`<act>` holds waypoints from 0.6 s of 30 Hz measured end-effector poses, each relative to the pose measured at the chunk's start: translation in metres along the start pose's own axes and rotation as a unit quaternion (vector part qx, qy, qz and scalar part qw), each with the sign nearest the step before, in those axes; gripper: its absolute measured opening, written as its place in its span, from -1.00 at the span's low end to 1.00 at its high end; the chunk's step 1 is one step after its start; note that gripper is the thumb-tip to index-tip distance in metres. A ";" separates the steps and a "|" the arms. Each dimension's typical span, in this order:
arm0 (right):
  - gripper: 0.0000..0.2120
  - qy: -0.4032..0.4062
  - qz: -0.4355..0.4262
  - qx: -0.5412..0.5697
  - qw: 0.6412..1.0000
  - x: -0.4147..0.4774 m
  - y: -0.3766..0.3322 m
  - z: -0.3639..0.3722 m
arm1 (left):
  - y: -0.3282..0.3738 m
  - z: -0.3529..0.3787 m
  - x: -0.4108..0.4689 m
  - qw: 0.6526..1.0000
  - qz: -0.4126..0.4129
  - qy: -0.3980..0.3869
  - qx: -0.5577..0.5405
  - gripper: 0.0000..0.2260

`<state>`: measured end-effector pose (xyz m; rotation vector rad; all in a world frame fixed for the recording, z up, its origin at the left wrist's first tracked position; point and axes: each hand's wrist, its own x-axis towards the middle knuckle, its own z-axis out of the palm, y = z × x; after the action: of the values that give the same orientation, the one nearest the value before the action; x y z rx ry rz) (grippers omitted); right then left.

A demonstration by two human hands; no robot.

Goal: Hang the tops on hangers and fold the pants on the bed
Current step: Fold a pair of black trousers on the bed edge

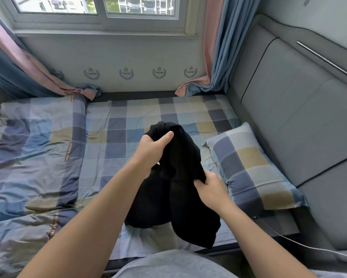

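A black garment (180, 189) hangs bunched above the bed (128, 121), which has a checked sheet. My left hand (152, 151) grips the garment's upper part, thumb pressed over the fabric. My right hand (208, 187) pinches a lower edge of the same cloth on its right side. The garment's bottom end drapes down to the bed's near edge. Whether it is a top or pants cannot be told from its crumpled shape. No hanger is in view.
A checked duvet (34, 157) lies folded over on the bed's left half. A matching pillow (252, 169) sits at the right against the grey padded headboard (288, 117). A white cable (288, 240) trails at lower right. Curtains (218, 57) hang by the window.
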<state>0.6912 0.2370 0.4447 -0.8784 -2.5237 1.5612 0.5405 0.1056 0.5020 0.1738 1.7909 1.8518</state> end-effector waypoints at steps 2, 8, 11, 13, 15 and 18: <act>-0.69 0.005 0.015 0.050 0.999 0.007 -0.007 -0.009 | -0.001 -0.005 0.004 0.999 -0.019 -0.012 0.026 -0.69; -0.74 0.034 0.051 0.212 0.975 0.030 -0.032 -0.027 | -0.034 -0.013 -0.007 0.977 -0.090 -0.087 0.171 -0.51; -0.73 0.042 0.050 0.260 0.963 0.035 -0.045 -0.028 | -0.058 -0.011 -0.019 0.967 -0.095 -0.149 0.186 -0.32; -0.74 0.051 0.052 0.301 0.951 0.036 -0.052 -0.028 | -0.069 -0.010 -0.027 0.959 -0.092 -0.199 0.180 -0.21; -0.75 0.061 0.055 0.350 0.933 0.036 -0.062 -0.027 | -0.078 -0.007 -0.033 0.952 -0.089 -0.236 0.176 -0.21; -0.76 0.069 0.060 0.392 0.916 0.037 -0.074 -0.026 | -0.089 -0.007 -0.033 0.961 -0.068 -0.179 0.201 -0.32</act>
<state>0.6366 0.2516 0.5098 -0.9557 -1.5166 2.1819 0.5915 0.0806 0.4255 0.4909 1.8408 1.2497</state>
